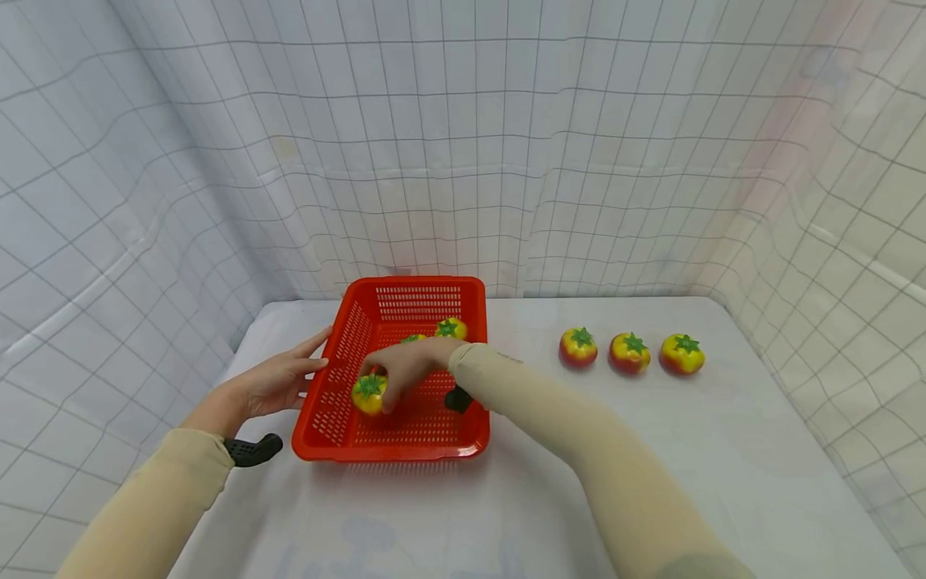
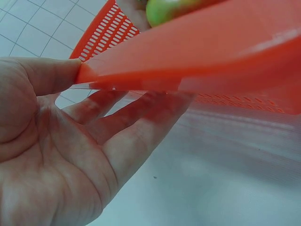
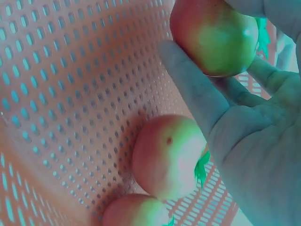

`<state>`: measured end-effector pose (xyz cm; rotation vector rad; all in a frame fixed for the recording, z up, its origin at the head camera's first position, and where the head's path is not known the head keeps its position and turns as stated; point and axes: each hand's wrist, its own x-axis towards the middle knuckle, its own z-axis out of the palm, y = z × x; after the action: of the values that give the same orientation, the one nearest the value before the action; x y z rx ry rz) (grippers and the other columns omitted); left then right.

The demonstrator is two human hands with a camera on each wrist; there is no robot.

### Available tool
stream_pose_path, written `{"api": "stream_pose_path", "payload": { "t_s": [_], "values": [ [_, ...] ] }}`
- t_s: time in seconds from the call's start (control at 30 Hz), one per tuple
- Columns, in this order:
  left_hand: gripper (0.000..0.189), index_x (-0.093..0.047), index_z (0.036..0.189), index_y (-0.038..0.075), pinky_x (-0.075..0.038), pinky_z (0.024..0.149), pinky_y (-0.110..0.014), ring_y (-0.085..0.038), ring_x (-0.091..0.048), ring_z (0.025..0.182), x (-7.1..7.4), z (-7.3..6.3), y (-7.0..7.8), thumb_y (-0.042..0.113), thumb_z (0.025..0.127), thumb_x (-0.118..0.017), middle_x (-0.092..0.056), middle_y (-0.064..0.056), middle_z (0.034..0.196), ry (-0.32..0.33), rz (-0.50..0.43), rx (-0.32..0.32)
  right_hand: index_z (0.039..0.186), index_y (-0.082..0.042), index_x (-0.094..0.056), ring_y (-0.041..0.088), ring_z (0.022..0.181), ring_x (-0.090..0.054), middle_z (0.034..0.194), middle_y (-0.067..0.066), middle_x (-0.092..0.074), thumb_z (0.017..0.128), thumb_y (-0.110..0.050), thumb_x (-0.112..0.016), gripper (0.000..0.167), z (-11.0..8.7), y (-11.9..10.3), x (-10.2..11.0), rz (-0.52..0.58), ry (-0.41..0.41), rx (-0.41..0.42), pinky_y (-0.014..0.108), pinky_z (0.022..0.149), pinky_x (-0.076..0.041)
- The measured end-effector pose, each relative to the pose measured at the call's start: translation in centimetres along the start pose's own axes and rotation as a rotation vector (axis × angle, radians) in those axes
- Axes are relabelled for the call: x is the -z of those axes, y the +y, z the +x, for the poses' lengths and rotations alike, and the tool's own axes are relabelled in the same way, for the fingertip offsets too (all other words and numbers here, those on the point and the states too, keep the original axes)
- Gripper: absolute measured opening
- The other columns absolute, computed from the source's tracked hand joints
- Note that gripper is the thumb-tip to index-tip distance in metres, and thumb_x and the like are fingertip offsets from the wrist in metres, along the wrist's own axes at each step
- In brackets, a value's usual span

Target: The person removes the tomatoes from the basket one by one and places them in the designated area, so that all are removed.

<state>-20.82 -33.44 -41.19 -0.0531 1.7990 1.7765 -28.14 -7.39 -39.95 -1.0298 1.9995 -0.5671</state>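
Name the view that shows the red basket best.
The head view: the red basket fits wholly in frame, though the right forearm crosses it. The left wrist view gives only some rim and perforated wall; the right wrist view, only its perforated inside.

I grip a yellow-and-red, green-leafed fruit (image 1: 367,397), leafy top upward, inside the red slotted basket (image 1: 394,453), near two similar fruits (image 1: 452,328).

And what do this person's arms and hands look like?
The left hand and right hand wear no gloves. Plain beige sleeves cover both forearms to the wrists. A black, rounded piece juts from the left sleeve, another beside the right.
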Motion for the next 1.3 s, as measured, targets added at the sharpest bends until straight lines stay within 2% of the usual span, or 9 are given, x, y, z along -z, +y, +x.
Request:
{"api": "stream_pose_path", "payload": {
  "t_s": [0.3,0.67,1.07,1.3],
  "values": [
    [0.072,0.006,0.164,0.039,-0.053,0.097,-0.054,-0.033,-0.058,0.123,0.1,0.0,0.1,0.025,0.112,-0.043,-0.018,-0.025,0.165,0.004,-0.01,0.0,0.132,-0.029,-0.057,0.014,0.112,-0.054,0.122,-0.007,-0.057,0.084,-0.021,-0.083,0.055,-1.4,0.7,1.0,0.059,0.035,0.065,0.028,0.089,-0.053],
    [0.071,0.007,0.163,0.038,-0.054,0.095,-0.053,-0.034,-0.059,0.122,0.1,0.0,0.1,0.024,0.112,-0.041,-0.016,-0.025,0.165,-0.005,0.001,-0.003,0.138,-0.03,-0.054,0.016,0.118,-0.051,0.129,-0.005,-0.054,0.082,-0.018,-0.084,0.064,-2.7,1.4,1.5,0.14,0.027,0.096,0.03,0.09,-0.055],
    [0.072,0.007,0.163,0.039,-0.054,0.094,-0.053,-0.035,-0.059,0.122,0.1,0.0,0.0,0.024,0.112,-0.042,-0.02,-0.026,0.164,-0.017,-0.001,-0.004,0.133,-0.034,-0.057,0.018,0.118,-0.051,0.129,-0.003,-0.054,0.084,-0.021,-0.083,0.057,-4.2,1.4,1.9,0.131,0.043,0.102,0.032,0.09,-0.055],
    [0.071,0.007,0.164,0.038,-0.054,0.095,-0.053,-0.036,-0.058,0.123,0.0,-0.1,0.1,0.024,0.112,-0.041,-0.021,-0.026,0.163,-0.017,0.0,-0.009,0.134,-0.034,-0.056,0.017,0.12,-0.05,0.131,-0.004,-0.053,0.084,-0.021,-0.083,0.058,-5.0,1.4,2.3,0.114,0.057,0.111,0.033,0.09,-0.055]
  ]
}}
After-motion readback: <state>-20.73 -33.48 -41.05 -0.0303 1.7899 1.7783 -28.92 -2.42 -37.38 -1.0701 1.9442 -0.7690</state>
